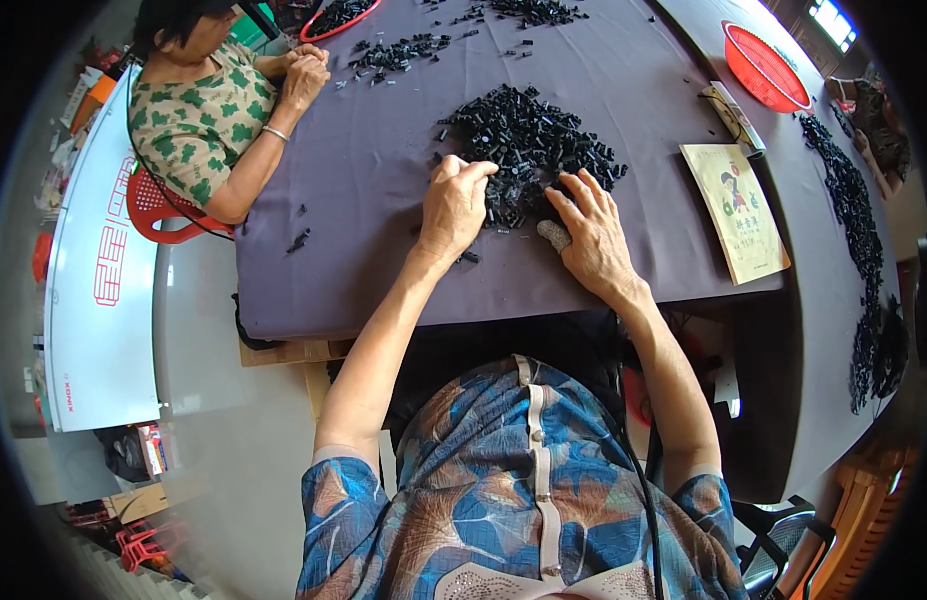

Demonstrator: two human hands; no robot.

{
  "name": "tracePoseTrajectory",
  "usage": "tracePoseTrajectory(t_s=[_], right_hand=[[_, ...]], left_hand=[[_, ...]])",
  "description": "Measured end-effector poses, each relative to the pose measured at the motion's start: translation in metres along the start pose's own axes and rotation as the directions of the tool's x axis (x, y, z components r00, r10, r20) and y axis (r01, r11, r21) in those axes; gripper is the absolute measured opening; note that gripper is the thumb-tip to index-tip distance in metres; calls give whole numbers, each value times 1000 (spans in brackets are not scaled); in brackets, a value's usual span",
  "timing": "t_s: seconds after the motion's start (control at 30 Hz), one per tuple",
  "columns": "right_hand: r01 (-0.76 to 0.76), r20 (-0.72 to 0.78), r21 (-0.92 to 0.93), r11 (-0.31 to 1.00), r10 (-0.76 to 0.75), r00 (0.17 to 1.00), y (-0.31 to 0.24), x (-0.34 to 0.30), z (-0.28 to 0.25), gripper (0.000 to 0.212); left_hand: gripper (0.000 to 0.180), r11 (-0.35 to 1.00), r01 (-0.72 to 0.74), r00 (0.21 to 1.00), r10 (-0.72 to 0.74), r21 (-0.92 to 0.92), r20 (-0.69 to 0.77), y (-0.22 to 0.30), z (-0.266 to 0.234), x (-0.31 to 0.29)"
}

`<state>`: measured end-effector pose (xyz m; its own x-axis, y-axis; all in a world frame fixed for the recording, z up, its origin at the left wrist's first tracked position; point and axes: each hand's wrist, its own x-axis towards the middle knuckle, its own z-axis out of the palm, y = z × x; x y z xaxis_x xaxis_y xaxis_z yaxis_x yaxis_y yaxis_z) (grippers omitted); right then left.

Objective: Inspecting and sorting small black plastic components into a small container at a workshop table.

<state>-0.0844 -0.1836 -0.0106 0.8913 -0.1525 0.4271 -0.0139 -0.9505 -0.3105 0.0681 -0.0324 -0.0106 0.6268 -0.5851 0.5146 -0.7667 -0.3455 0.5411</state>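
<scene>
A heap of small black tube-like plastic pieces (528, 135) lies on the grey cloth-covered table in front of me. My left hand (455, 208) is at the heap's left edge, fingers bent and drawn together; whatever they pinch is hidden. At the near right side of the heap, my right hand (591, 235) rests with its fingers apart, the tips touching the pieces. A pale, textured cover (553, 235) wraps its thumb. A few loose black pieces (299, 240) lie farther left.
Right of the heap are a yellow booklet (735, 212) and a white-and-yellow box (733, 120). A red basket (766, 68) stands beyond them. More black pieces (851, 220) line the right-hand table. At the left, another person (208, 130) sits with both hands together near smaller piles (393, 55).
</scene>
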Motion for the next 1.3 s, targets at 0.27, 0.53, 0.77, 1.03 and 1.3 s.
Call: tracePoseTrajectory(t_s=[0.27,0.53,0.77,1.03,1.3], right_hand=[[-27,14,29,999,26,1000,-4,-1,-4,44],[-54,39,63,997,52,998,-7,3,-7,48],[-74,66,74,995,69,995,-7,4,-9,54],[-91,95,40,995,87,992,-8,6,-11,51],[-98,117,39,994,93,989,-9,12,-15,49]], left_hand=[[8,978,-121,991,130,-171,41,32,11,5],[18,997,39,998,-36,65,-46,-16,3,34],[15,1000,-1,996,3,-22,87,5,8,38],[19,991,-125,990,129,-53,65,38,-12,7],[13,877,304,940,-340,-373,-35,-8,-45,-15]])
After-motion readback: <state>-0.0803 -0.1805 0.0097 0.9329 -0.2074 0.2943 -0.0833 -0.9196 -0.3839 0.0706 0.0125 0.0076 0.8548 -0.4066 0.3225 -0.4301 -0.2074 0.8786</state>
